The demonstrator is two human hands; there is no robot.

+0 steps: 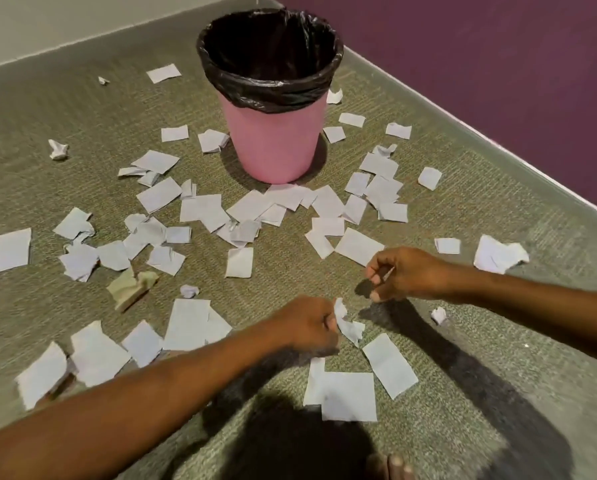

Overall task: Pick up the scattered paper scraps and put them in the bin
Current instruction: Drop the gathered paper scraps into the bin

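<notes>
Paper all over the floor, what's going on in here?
A person is clearing torn paper off the carpet. The left hand is closed on a crumpled scrap, while the right hand hovers just beyond it, fingers curled; whether it holds anything is unclear. The pink bin, lined with a black bag, stands upright further back, and dozens of scraps still lie around it, so most of the job remains.
</notes>
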